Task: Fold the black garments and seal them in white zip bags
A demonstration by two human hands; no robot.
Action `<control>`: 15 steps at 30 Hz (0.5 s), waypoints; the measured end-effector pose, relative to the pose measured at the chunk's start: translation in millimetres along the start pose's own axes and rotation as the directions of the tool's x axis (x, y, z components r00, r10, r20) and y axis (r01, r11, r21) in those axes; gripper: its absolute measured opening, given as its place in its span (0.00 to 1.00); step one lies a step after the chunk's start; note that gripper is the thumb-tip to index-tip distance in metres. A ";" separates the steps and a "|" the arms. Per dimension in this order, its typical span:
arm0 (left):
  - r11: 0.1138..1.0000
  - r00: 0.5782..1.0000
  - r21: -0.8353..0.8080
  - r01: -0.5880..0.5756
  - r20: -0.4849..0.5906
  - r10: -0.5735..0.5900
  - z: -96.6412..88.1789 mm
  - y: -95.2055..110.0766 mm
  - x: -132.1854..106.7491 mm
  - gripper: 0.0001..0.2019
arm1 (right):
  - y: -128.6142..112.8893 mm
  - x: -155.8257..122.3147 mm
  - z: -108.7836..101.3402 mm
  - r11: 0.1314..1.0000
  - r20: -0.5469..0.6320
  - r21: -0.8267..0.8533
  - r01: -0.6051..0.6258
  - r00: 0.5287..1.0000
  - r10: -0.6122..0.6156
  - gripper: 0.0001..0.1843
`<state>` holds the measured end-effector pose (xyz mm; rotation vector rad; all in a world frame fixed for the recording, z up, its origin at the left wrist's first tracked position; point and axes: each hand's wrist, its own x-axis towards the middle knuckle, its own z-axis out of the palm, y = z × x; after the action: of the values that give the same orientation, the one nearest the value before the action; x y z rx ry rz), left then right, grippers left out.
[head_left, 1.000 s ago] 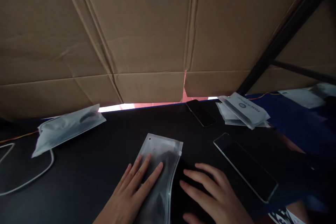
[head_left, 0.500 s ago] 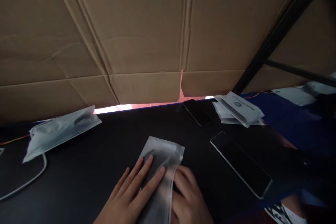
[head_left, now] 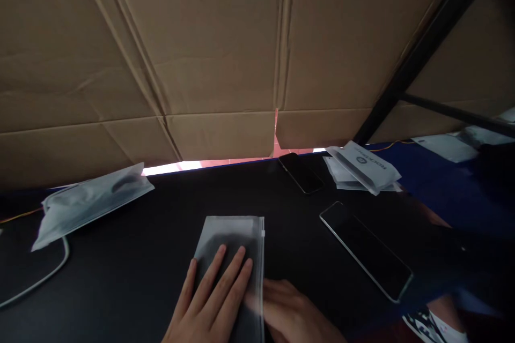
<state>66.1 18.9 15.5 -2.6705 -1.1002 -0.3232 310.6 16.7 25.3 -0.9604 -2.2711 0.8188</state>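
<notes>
A frosted plastic zip bag (head_left: 229, 225) lies on the black tabletop in front of me, its slider strip along the right edge. Something dark and flat shows faintly through the plastic. My left hand (head_left: 213, 295) rests flat on top of the bag with its fingers stretched out and slightly apart. At the bag's right edge is my right hand (head_left: 293, 311), its fingers curled in and closed on that edge. One of its fingertips shows blurred through the plastic, and the other tips are hidden.
Two dark smartphones lie to the right, a nearer one (head_left: 368, 249) and a farther one (head_left: 301, 172). Beyond them are stacked white printed pouches (head_left: 366, 166). A filled frosted bag (head_left: 92, 201) sits at left above a white cable (head_left: 48, 281). Cardboard (head_left: 221, 37) stands behind the table.
The zip bag has turned straighter and shifted left. My left hand has moved with it, still flat on top. My right hand has slid down along the bag's right edge.
</notes>
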 end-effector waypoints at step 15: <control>0.828 0.910 -0.380 0.411 0.224 -0.349 -26.9 -21.8 123.8 0.11 | 16.6 32.2 -4.5 0.878 -0.402 0.211 -0.429 0.781 0.478 0.18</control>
<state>133.3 107.7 79.7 -2.8487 -1.8066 -0.4926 301.5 52.0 24.3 -1.5066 -1.6016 0.8001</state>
